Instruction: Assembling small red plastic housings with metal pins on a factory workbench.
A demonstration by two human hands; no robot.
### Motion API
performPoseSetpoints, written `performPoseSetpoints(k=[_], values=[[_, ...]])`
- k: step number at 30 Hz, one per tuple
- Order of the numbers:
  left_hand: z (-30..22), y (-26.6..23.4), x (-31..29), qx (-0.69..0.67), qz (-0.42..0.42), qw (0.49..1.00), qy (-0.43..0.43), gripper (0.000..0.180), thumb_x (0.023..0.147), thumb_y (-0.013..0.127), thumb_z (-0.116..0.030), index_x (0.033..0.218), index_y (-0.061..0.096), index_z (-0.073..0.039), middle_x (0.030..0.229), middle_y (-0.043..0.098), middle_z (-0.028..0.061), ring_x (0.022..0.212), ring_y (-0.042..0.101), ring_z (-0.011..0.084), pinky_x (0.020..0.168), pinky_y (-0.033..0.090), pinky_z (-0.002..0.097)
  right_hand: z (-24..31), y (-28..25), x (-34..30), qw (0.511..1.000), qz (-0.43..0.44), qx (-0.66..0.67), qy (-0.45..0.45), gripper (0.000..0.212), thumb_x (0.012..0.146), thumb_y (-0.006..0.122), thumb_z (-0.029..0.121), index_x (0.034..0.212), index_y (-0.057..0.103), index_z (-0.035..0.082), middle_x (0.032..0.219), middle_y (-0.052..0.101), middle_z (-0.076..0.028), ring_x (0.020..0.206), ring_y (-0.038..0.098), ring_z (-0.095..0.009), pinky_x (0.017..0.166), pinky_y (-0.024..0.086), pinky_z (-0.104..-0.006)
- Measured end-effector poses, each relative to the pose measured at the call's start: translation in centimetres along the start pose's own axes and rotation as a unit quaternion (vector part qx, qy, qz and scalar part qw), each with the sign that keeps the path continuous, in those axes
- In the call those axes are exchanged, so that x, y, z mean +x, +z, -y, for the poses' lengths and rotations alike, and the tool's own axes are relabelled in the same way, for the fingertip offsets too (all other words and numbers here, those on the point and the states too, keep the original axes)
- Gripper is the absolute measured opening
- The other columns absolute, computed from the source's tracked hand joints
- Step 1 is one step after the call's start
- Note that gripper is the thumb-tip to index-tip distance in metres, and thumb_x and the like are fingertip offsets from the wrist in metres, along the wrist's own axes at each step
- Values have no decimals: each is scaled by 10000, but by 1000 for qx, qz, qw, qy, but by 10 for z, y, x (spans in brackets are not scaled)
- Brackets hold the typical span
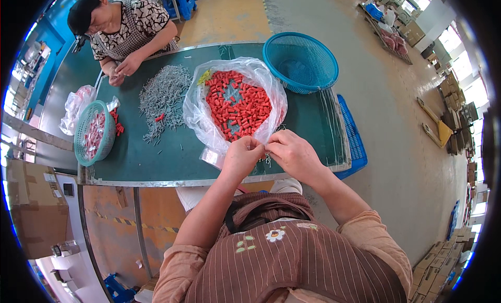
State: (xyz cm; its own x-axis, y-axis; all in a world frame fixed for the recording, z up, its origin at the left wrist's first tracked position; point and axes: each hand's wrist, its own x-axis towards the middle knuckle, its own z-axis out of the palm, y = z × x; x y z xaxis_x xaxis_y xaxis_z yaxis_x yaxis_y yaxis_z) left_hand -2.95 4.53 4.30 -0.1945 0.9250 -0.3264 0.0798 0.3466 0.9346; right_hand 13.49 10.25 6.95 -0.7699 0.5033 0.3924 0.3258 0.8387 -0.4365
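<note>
My left hand (242, 157) and my right hand (295, 153) meet fingertip to fingertip over the front part of the table. Both pinch at something too small to make out. Just beyond them sits an open clear plastic bag (195, 115) spread around many small red plastic pieces (249, 105). Beneath my right fingers, a few thin grey screw-like pieces (267, 160) show, partly hidden. A small clear packet (212, 157) lies beside my left hand. Left of the bag spreads a heap of thin grey screw-like pieces (169, 89), with a few red ones among them.
The green-topped table (193, 167) carries a blue basket (300, 86) at far right and a teal basket (108, 133) of bagged red pieces at left. A co-worker (133, 31) handles something small across the table. A blue crate (355, 141) stands off the right edge.
</note>
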Motion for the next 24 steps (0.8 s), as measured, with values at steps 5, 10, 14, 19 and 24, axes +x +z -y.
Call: performPoseSetpoints(k=[5, 10, 14, 19, 24], values=[[9, -1, 4, -61, 70, 996, -17, 162, 845, 630, -163, 874, 617, -4, 732, 645, 22, 596, 521, 66, 529, 385, 206, 1, -3, -5, 998, 48, -44, 4, 72, 751, 655, 92, 811, 648, 52, 832, 569, -81, 814, 577, -259, 708, 482, -370], [-1, -1, -8, -110, 106, 988, 0, 193, 863, 649, -187, 884, 629, 5, 752, 653, 9, 664, 540, 55, 593, 418, 209, -8, -10, -10, 993, 71, 58, 77, 72, 759, 642, 106, 812, 664, 63, 797, 570, -92, 815, 576, -282, 700, 469, -384], [9, -2, -7, -62, 147, 985, 66, 158, 857, 665, -175, 900, 639, -25, 749, 648, -17, 661, 513, 23, 588, 405, 199, -7, -13, -14, 962, 84, 201, 167, 113, 737, 679, 87, 834, 654, 34, 822, 596, -103, 805, 584, -270, 709, 463, -349], [18, -1, -6, -50, 151, 982, 102, 118, 860, 647, -142, 894, 638, -29, 746, 648, -21, 632, 499, 19, 572, 399, 196, -9, -17, -21, 934, 75, 282, 207, 118, 745, 690, 59, 831, 627, 11, 826, 597, -87, 785, 581, -195, 719, 458, -305], [13, 7, -16, -97, 143, 980, 96, 121, 872, 628, -115, 886, 619, 5, 744, 651, 13, 708, 591, 51, 630, 463, 213, 1, -21, -25, 916, 58, 319, 238, 109, 791, 664, 45, 885, 625, 6, 839, 605, -54, 805, 577, -124, 732, 463, -274]])
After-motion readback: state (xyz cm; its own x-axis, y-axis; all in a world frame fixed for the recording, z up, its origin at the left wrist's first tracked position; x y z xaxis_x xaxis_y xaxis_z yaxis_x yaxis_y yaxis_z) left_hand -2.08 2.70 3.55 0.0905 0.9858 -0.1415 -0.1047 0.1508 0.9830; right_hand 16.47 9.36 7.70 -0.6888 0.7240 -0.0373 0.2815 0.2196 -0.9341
